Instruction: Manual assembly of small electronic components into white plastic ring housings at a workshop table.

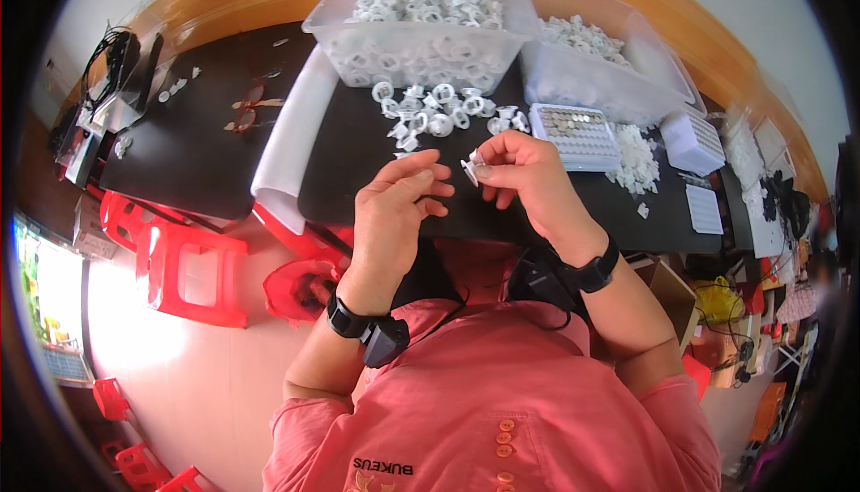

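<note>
My right hand (535, 179) pinches a small white ring-shaped plastic part (469, 171) between thumb and fingertips, above the near edge of the black table (327, 165). Just left of it, my left hand (394, 214) hovers with loosely bent fingers apart and nothing visible in them. Past both hands lies a loose pile of white ring-shaped parts (421, 118). A white tray (573, 159) with rows of small silver discs is beyond my right hand, beside a heap of small white pieces (634, 162).
Behind the pile stands a clear plastic bin (421, 49) full of ring parts, with a second clear bin (573, 80) to its right. Farther right are a stack of white trays (692, 145) and a flat white tray (704, 210). Red stools (193, 268) stand on the floor at left.
</note>
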Motion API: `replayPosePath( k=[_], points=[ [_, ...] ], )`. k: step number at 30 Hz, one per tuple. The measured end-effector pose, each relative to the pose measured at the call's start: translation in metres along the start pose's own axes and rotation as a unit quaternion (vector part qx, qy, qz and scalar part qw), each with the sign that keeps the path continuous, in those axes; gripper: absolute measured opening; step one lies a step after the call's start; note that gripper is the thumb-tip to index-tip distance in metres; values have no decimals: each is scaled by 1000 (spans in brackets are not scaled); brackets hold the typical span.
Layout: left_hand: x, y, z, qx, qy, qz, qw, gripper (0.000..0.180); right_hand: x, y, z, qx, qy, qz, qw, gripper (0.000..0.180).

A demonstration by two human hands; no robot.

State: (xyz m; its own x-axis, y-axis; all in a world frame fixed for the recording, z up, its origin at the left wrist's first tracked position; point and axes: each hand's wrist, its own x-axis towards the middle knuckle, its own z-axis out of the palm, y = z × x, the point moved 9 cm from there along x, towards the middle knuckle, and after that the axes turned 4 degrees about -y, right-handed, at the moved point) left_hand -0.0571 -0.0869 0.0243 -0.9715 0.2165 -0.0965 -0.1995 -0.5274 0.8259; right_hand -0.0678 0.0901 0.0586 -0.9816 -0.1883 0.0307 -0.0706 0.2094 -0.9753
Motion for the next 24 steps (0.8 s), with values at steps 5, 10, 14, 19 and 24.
replayPosePath(
  k=[5, 10, 14, 19, 24],
  points=[
    [7, -29, 50, -29, -110, -55, 992, 21, -32, 19, -18, 284, 6, 67, 957, 11],
    [18, -48, 80, -30, -151, -53, 987, 17, -49, 26, -43, 258, 49, 49, 964, 11],
    [22, -61, 89, -24, -136, -63, 988, 16, -59, 21, -64, 186, 105, 34, 976, 11],
    [23, -75, 98, -49, -116, -91, 988, 15, -67, 13, -78, 132, 133, -14, 982, 9],
    [22, -77, 109, -40, -133, -123, 983, 24, -67, 9, -94, 90, 122, -5, 988, 6]
  ],
)
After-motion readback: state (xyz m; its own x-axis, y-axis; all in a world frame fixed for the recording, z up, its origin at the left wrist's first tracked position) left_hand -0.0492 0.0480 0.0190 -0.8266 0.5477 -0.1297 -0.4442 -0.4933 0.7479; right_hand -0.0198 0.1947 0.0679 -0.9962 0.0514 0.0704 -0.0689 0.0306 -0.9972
